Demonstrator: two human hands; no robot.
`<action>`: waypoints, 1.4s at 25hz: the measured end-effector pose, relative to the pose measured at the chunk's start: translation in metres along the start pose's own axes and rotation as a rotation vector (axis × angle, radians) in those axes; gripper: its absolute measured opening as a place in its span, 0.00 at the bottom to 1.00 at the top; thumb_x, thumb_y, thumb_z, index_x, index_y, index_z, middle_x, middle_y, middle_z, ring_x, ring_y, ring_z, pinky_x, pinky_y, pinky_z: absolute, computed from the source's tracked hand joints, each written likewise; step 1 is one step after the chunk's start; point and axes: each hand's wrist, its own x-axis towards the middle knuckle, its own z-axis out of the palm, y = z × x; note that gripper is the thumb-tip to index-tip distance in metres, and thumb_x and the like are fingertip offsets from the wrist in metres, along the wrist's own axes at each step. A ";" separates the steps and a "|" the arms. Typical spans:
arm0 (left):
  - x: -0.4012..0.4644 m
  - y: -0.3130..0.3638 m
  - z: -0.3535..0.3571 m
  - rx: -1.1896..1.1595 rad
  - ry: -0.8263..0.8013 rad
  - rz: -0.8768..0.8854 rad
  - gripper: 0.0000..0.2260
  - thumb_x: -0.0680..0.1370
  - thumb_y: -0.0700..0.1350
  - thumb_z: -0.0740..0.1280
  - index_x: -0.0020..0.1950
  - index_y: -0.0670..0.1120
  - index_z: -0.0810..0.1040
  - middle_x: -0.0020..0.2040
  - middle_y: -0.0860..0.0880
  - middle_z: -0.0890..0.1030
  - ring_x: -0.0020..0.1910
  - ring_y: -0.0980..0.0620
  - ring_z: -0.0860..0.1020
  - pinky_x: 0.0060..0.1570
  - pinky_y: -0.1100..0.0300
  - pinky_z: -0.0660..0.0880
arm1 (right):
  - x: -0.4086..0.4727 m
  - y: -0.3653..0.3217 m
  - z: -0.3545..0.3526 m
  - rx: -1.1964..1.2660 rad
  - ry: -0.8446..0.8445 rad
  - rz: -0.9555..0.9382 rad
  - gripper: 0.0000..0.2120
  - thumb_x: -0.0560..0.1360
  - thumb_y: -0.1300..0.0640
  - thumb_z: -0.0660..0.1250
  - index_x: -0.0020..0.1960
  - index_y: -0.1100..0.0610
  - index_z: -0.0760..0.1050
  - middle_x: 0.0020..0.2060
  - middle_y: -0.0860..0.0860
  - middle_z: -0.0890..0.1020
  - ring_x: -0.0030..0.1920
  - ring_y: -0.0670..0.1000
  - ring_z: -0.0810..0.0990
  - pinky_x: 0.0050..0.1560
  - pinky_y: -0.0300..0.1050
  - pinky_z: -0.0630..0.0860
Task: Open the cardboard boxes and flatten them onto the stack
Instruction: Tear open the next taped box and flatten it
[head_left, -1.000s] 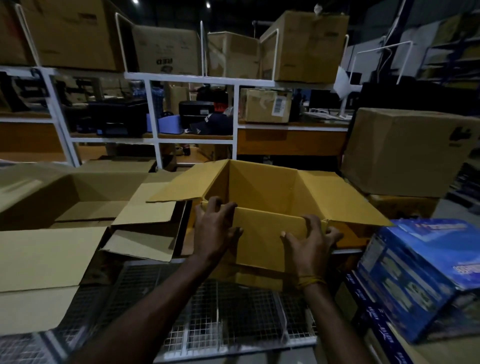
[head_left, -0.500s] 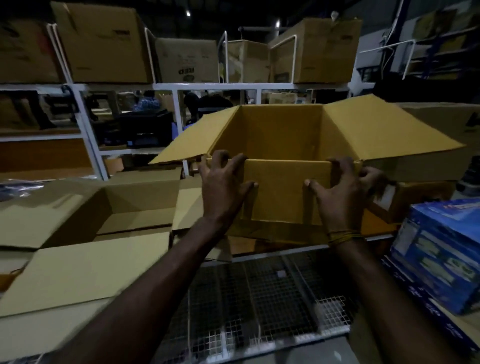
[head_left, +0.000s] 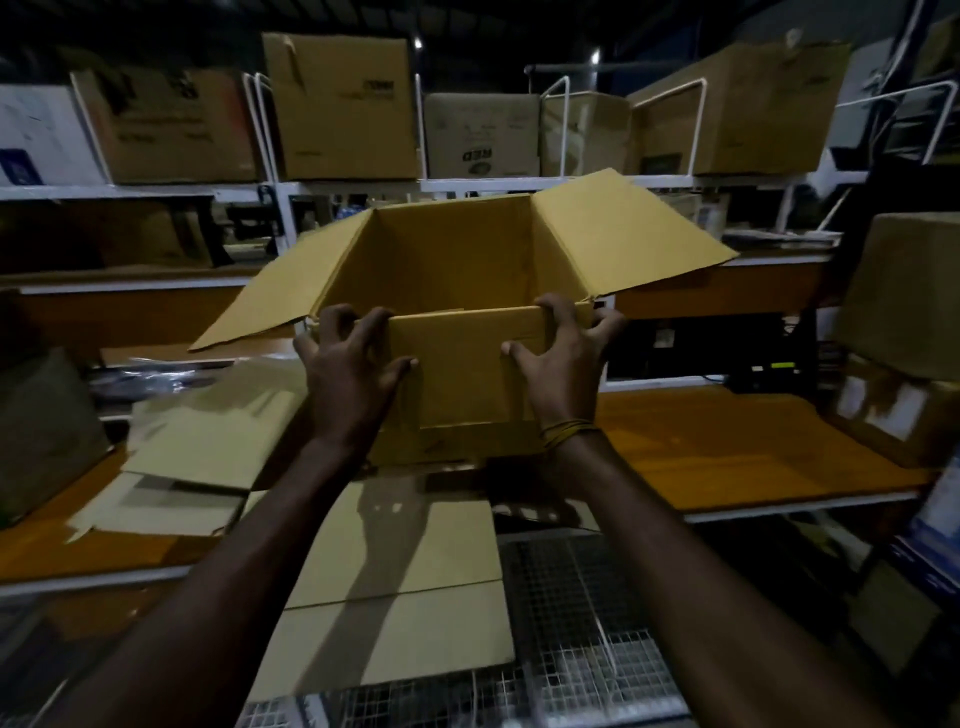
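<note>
- Head view, centre of the frame: an open cardboard box (head_left: 457, 270) is held up in the air, its mouth tipped toward the camera, side flaps splayed out to left and right.
- The near flap is folded down over the front wall, and both hands are on it.
- Left hand (head_left: 350, 371) clamps the near rim at its left end: fingers hooked over the edge, thumb pressed flat on the outer face. That grip is pinching the box.
- Right hand (head_left: 561, 364) mirrors it at the right end of the rim, fingers curled over the top, thumb on the front face, also pinching the box. A yellow band (head_left: 566, 430) circles that wrist.
- Below the box, lower centre, a flattened sheet of cardboard (head_left: 395, 587) lies on a wire mesh surface (head_left: 587, 670), with the arms' shadows falling across it.
- Left of centre, more flattened cardboard pieces (head_left: 208, 441) lie loosely piled, blurred.
- Right of centre, an orange wooden shelf (head_left: 727, 447) runs behind the right arm.
- Across the top of the frame, a white metal rack (head_left: 332, 187) carries a row of closed brown cartons (head_left: 337, 104).
- Far right edge, another brown carton (head_left: 904, 296) is partly cut off.
</note>
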 end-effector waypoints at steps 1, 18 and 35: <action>0.003 -0.018 -0.003 0.014 0.010 -0.011 0.26 0.69 0.52 0.78 0.65 0.52 0.77 0.64 0.43 0.71 0.60 0.38 0.68 0.57 0.46 0.70 | -0.003 -0.007 0.017 0.017 -0.023 -0.005 0.27 0.68 0.55 0.79 0.63 0.46 0.73 0.68 0.56 0.59 0.61 0.49 0.64 0.48 0.27 0.62; -0.015 -0.159 0.040 0.119 -0.305 -0.283 0.27 0.69 0.49 0.79 0.67 0.53 0.77 0.67 0.46 0.70 0.64 0.38 0.66 0.57 0.45 0.71 | -0.046 0.015 0.174 -0.068 -0.331 0.193 0.26 0.67 0.51 0.80 0.61 0.44 0.73 0.64 0.52 0.58 0.61 0.53 0.68 0.62 0.49 0.73; -0.045 -0.172 0.041 0.365 -0.832 -0.363 0.24 0.71 0.63 0.72 0.60 0.50 0.77 0.57 0.49 0.80 0.56 0.49 0.77 0.61 0.48 0.71 | -0.098 0.051 0.154 -0.238 -0.594 0.316 0.28 0.68 0.42 0.76 0.64 0.46 0.73 0.63 0.54 0.61 0.63 0.58 0.71 0.59 0.54 0.77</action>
